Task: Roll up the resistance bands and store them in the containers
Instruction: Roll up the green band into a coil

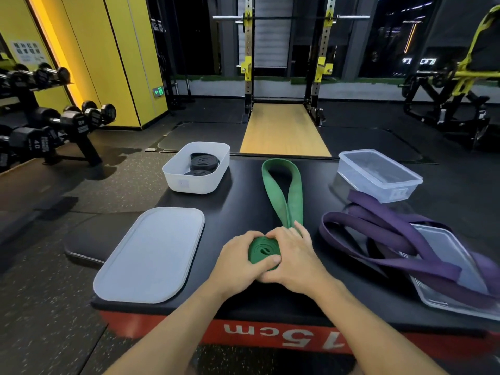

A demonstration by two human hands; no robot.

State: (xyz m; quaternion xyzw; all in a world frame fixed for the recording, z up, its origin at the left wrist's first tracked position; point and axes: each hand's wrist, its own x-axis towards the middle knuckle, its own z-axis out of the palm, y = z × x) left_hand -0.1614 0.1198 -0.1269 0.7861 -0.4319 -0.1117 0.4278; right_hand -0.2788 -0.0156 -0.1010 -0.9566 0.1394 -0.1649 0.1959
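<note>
- The green band (282, 197) lies at the middle of the black tabletop (238, 209); its near end is wound into a flat spiral coil, and both hands enclose that coil
- The coil rests on the tabletop between the two palms, with its spiral face turned upward and visible in the gap between the hands
- The unrolled part of the green band leaves the coil on the far side, passes under the right fingertips and runs away from the person as a long flat loop that ends between the two containers
- Left hand (239, 257): grasping the coil; the fingers curl round its left and far edge, and the thumb lies along its near edge
- Right hand (296, 259): grasping the coil from the right; the index finger curls over the far edge and meets the left fingers, while the remaining fingers extend forward and press on the band where it exits the coil
- Both forearms enter from the bottom edge and converge on the coil; the wrists are low, close to the tabletop
- White container (189, 182): far left of the tabletop, holding coiled black bands (203, 162)
- White lid (151, 255): flat on the near left, apart from the left hand
- Clear container (378, 175): far right, uncovered
- Purple bands (389, 236): an unrolled heap to the right of the right hand, draped over a clear lid (449, 255) and touching the clear container
</note>
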